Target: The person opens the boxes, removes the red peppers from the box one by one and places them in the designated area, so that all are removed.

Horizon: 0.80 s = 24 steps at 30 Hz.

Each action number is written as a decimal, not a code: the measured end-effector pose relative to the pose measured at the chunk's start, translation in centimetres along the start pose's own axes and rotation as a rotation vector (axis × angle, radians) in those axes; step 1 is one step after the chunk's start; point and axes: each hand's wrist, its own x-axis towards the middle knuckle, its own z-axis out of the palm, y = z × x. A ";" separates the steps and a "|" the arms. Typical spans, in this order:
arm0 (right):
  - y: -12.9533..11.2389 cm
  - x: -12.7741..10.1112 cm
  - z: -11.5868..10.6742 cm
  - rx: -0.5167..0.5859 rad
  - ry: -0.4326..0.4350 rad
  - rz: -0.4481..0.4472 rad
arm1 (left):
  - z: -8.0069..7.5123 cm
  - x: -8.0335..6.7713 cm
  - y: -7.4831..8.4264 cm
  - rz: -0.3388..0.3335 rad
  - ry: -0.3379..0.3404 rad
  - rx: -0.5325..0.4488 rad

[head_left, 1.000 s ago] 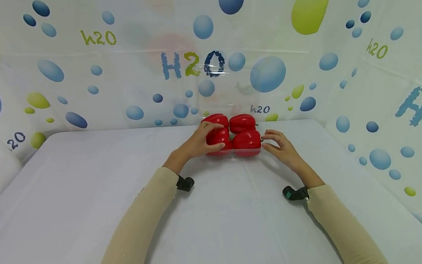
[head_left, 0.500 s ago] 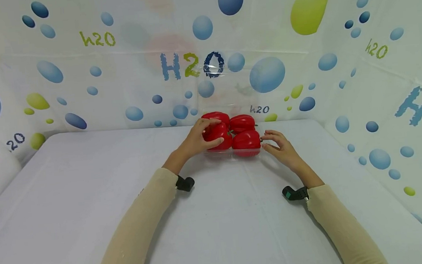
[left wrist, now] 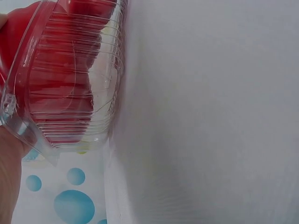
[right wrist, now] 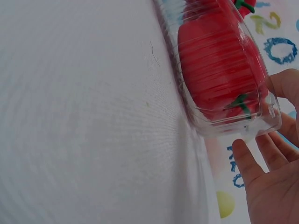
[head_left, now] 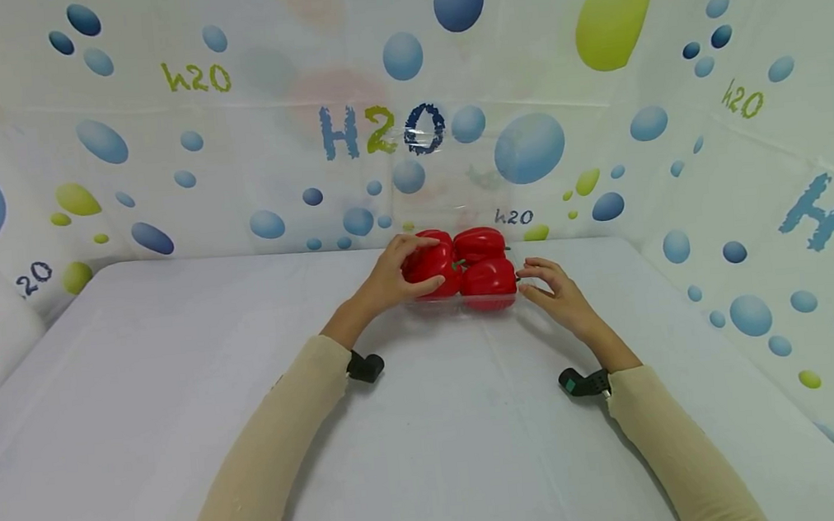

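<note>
A white backdrop with blue and green drops shows 1 large "H2O" at its centre and smaller "h2O" prints around it. In front spreads the white desk, with 2 cream sleeves reaching over it. At the far edge of the desk stands a clear plastic container holding 4 red peppers in 2 rows.

The left hand curls thumb and fingers round the front-left pepper — compared with 0.5 s ago, this pepper sits slightly farther right, close against the front-right pepper. Less of the rear-left pepper now shows; the rear-right pepper looks unmoved. The right hand stays at the container's right end — thumb and fingers parted; firm contact is hard to tell. A green stem points right.
</note>
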 end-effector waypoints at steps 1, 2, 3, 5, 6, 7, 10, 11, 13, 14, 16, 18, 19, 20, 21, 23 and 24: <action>0.0 0.0 0.0 0.001 0.001 -0.001 | 0.0 0.0 0.0 0.006 0.002 0.001; 0.1 0.0 0.0 0.001 0.001 -0.003 | 0.0 0.0 0.1 0.012 0.005 0.002; 0.1 0.0 0.0 0.004 0.002 -0.005 | 0.0 -0.1 0.1 0.017 0.009 0.003; 0.1 0.0 0.0 0.006 0.001 -0.014 | 0.1 -0.1 0.1 0.023 0.016 0.007; 0.1 0.0 0.0 0.006 0.001 -0.014 | 0.1 -0.2 0.1 0.027 0.020 0.010; 0.1 0.0 0.0 0.007 0.001 -0.014 | 0.1 -0.2 0.1 0.033 0.024 0.011; 0.9 0.4 0.0 0.014 0.000 -0.010 | 0.2 -0.3 0.0 0.054 0.035 0.011; 1.4 0.6 -0.1 0.015 0.001 -0.010 | 0.2 -0.4 -0.1 0.065 0.039 0.009; 2.4 1.1 -0.1 0.016 0.006 -0.005 | 0.3 -0.4 -0.2 0.087 0.047 0.003; 3.0 1.3 -0.2 0.017 0.009 -0.007 | 0.4 -0.4 -0.2 0.100 0.052 0.000; 3.6 1.6 -0.2 0.012 0.015 -0.013 | 0.5 -0.4 -0.2 0.125 0.061 -0.001; 3.8 1.6 -0.2 0.002 0.018 -0.021 | 0.6 -0.4 -0.2 0.149 0.070 0.002; 3.9 1.7 -0.1 0.001 0.021 -0.024 | 0.6 -0.4 -0.2 0.158 0.073 0.002; 4.0 1.7 -0.1 -0.003 0.022 -0.029 | 0.7 -0.4 -0.2 0.164 0.075 0.003; 4.0 1.7 -0.1 -0.007 0.023 -0.029 | 0.7 -0.4 -0.1 0.169 0.078 0.002; 4.1 1.7 -0.2 -0.013 0.025 -0.031 | 0.7 -0.5 0.0 0.175 0.085 -0.005; 4.1 1.7 -0.2 -0.015 0.025 -0.030 | 0.7 -0.5 0.1 0.178 0.089 -0.009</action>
